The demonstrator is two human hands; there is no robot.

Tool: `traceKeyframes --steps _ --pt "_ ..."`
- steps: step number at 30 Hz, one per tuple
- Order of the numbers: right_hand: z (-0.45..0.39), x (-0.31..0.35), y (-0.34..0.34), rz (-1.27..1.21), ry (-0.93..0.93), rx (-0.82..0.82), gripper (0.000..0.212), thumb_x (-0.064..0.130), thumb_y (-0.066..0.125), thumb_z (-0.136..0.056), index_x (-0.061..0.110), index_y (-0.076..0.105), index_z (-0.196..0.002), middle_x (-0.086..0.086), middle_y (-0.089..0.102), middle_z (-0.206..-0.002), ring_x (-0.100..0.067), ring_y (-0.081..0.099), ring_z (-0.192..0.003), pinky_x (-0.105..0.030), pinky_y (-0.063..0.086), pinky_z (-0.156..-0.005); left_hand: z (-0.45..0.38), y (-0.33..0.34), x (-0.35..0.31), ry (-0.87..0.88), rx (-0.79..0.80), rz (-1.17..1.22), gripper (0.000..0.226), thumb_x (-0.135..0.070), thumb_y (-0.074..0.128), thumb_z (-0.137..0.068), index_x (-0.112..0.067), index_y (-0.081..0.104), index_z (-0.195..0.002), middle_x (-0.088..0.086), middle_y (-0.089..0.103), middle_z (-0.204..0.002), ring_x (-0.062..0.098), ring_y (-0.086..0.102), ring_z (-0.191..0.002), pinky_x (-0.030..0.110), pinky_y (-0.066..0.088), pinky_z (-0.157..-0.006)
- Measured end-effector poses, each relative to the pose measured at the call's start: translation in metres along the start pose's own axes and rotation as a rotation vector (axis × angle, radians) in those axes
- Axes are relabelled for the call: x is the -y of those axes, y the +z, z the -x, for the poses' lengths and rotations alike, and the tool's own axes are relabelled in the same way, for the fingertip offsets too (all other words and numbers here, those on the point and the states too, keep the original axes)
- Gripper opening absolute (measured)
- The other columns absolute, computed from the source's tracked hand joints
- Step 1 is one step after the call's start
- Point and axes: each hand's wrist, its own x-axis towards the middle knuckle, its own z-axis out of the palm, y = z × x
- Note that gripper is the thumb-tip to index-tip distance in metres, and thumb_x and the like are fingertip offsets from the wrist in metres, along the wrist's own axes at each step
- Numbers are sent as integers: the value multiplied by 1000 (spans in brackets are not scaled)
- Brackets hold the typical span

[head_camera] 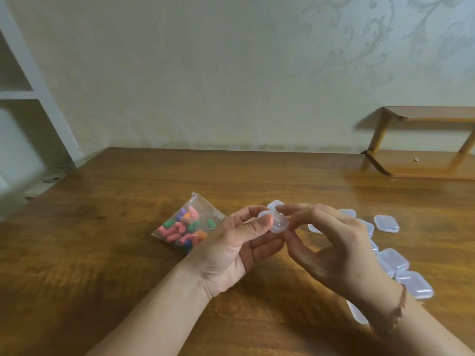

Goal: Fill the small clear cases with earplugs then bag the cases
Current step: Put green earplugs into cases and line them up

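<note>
left hand [232,249]: palm up above the desk [102,240], thumb and curled fingers [266,244] pinching the left side of a small clear case [276,222]
right hand [334,250]: facing the left hand, fingers bent, thumb and fingertips on the right side of the same case — a pinch from top and bottom
held case: raised off the desk between the two hands, about mid-frame; looks shut, contents not readable, too blurred to tell
second case [275,204]: clear, just behind the held one, partly hidden by the fingers; cannot tell whether it lies on the desk or is part of the held case
loose cases [386,223]: clear, rounded-square, scattered on the desk to the right of and behind the right hand; some touching or overlapping near the wrist [401,263], one [414,284] near the right wrist, one [357,312] partly under the right forearm
earplug bag [186,224]: clear plastic bag lying flat on the desk, just left of the left hand, lower right corner hidden by that hand
earplugs [180,231]: inside the bag — pink, green, purple, orange, blue, heaped together
bracelet [399,308]: reddish-brown cord on the right wrist
desk: brown wood, glossy
wooden rack [421,145]: light brown, two levels, at the desk's far right against the wall
shelf unit [28,93]: white, far left, blurred
</note>
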Motion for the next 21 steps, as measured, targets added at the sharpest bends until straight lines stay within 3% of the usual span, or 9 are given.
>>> traceKeyframes --steps 3,7,10,14,21 --pt "0 0 0 42 -8 -13 11 19 71 -79 9 66 -77 7 74 -94 -2 69 -86 -24 55 -72 1 2 0 25 -31 -27 55 -19 91 -60 -3 63 -105 19 72 -102 24 73 -88 28 61 -70" --pt "-1 0 1 131 -17 -48 10 18 74 -75 11 67 -73 9 74 -88 -5 70 -75 -18 52 -65 2 4 1 51 -91 -91 39 -16 78 -67 -5 58 -98 16 73 -94 21 73 -83 26 60 -67" --pt "-1 1 3 150 -5 -75 8 20 74 -75 14 69 -73 8 75 -85 -9 71 -71 -30 55 -58 1 4 0 71 -96 -124 29 -14 74 -70 -6 58 -93 15 74 -93 21 73 -82 26 60 -67" --pt "0 1 5 151 38 -96 8 25 74 -75 18 70 -74 6 75 -77 -12 70 -66 -34 54 -53 1 3 2 83 -98 -137 25 -13 71 -71 -6 58 -91 14 74 -89 19 73 -79 25 60 -65" --pt "2 6 -1 16 203 -54 8 31 68 -78 24 68 -74 11 72 -74 -10 67 -64 -34 51 -56 0 0 1 76 -53 -304 45 -22 80 -64 -4 60 -100 13 75 -96 22 72 -91 29 60 -74"
